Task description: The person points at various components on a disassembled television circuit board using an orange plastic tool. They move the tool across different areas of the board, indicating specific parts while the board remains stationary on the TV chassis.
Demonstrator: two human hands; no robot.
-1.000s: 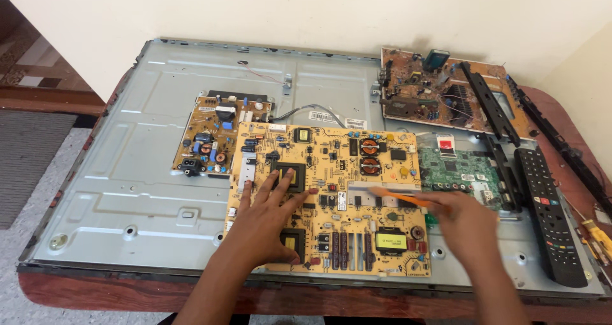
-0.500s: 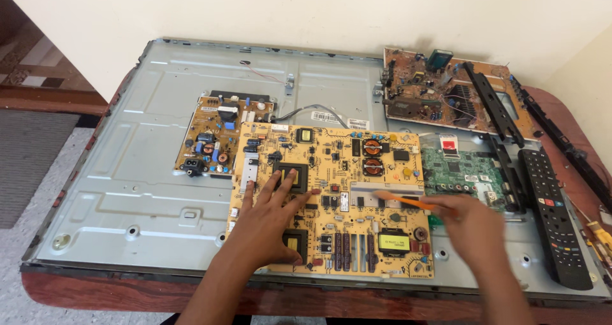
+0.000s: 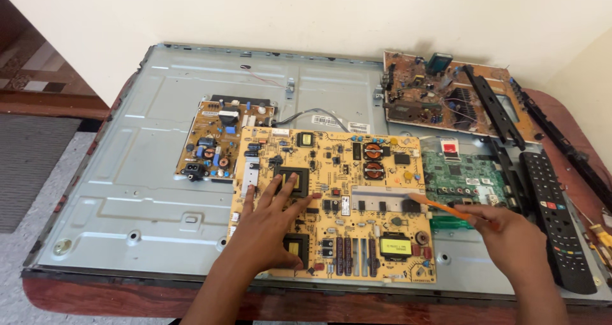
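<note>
Head view: left hand (image 3: 271, 226) laid flat, fingers (image 3: 275, 188) spread, nothing grasped, pressing big yellow circuit board (image 3: 357, 172) onto grey metal panel (image 3: 127, 172). Right hand (image 3: 513, 239) clenched on orange stick (image 3: 440, 205); tip touching silver strip on board, beyond fingertips. Judgement: board best kept pinned by flat palm, stick tip guided gently, small parts avoided. Remote control (image 3: 556, 220) lies just right of right hand.

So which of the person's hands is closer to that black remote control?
Right. The right hand, holding an orange tool, is just beside the black remote control; the left hand lies flat on the large yellow circuit board, farther off.
</note>
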